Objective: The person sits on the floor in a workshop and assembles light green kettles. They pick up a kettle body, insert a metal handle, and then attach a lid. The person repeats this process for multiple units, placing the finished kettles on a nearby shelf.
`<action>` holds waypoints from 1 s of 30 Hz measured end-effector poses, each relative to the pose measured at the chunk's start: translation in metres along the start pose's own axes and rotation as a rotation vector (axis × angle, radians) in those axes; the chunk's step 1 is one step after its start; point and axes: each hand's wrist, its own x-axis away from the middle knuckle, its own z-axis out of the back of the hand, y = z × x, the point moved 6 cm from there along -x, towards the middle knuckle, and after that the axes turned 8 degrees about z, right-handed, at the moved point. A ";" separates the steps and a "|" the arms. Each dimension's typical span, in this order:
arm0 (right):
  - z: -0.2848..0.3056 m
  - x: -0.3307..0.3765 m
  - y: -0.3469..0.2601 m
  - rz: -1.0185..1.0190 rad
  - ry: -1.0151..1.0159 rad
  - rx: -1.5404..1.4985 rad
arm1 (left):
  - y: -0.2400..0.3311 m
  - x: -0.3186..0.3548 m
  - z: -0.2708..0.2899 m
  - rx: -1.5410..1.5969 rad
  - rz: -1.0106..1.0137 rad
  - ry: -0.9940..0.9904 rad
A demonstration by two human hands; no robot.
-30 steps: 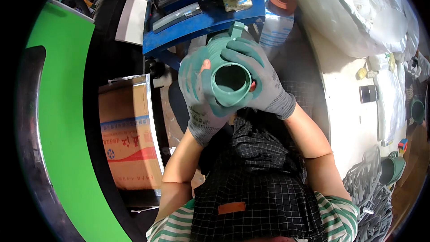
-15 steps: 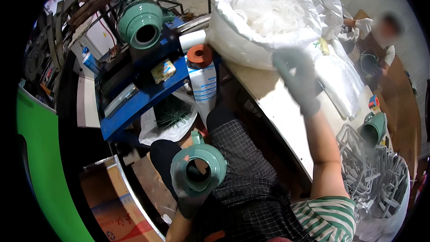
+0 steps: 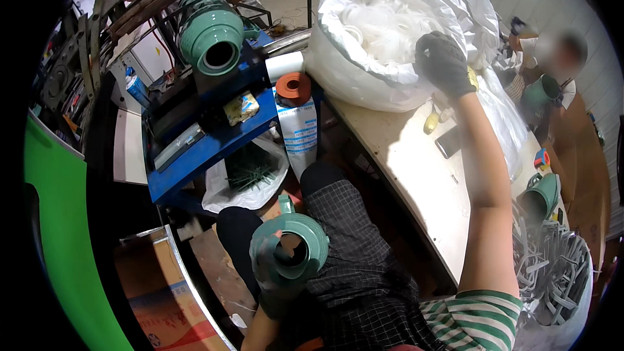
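My left hand [image 3: 270,266], in a grey-green glove, sits low over my lap with its fingers wrapped around the rim of a green roll of strapping tape [image 3: 292,250], the roll's open core facing up toward me; the thumb side curls over the near edge, so the fingers are closed on the roll rather than spread. The roll hangs just above my checked trousers [image 3: 361,266], beside a cardboard box [image 3: 162,299] on the floor to my left. My right hand [image 3: 444,62], in a dark glove, is stretched far out across the pale worktable [image 3: 416,169] and rests on the rim of a big white sack [image 3: 364,71] full of white plastic strips [image 3: 383,23]; its fingers are bent down over the sack's edge, and I cannot tell whether they pinch anything. A second green roll [image 3: 211,36] sits on top of the blue shelf rack [image 3: 208,146], with an orange tape roll [image 3: 294,86] just beside it. A phone [image 3: 448,143] lies on the table near my forearm.
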 end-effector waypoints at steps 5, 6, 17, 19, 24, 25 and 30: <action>0.004 0.006 0.010 -0.026 0.074 -0.307 | -0.005 0.002 -0.001 0.022 -0.022 0.015; 0.014 0.004 0.022 -0.124 0.101 -0.368 | -0.005 -0.001 -0.003 0.067 -0.019 0.028; 0.010 -0.018 0.011 -0.011 0.155 0.078 | 0.000 -0.004 -0.002 0.109 -0.021 0.008; 0.015 -0.019 0.009 -0.026 0.207 0.159 | 0.001 -0.006 -0.001 0.069 -0.038 0.021; 0.039 -0.010 0.011 -0.151 0.265 -0.228 | 0.005 -0.016 0.007 0.048 -0.033 -0.012; 0.048 -0.009 0.010 -0.182 0.277 -0.360 | 0.003 -0.020 0.005 0.068 -0.019 0.009; 0.016 0.053 -0.132 0.264 -0.114 -0.982 | -0.001 -0.014 0.002 -0.304 -0.085 0.133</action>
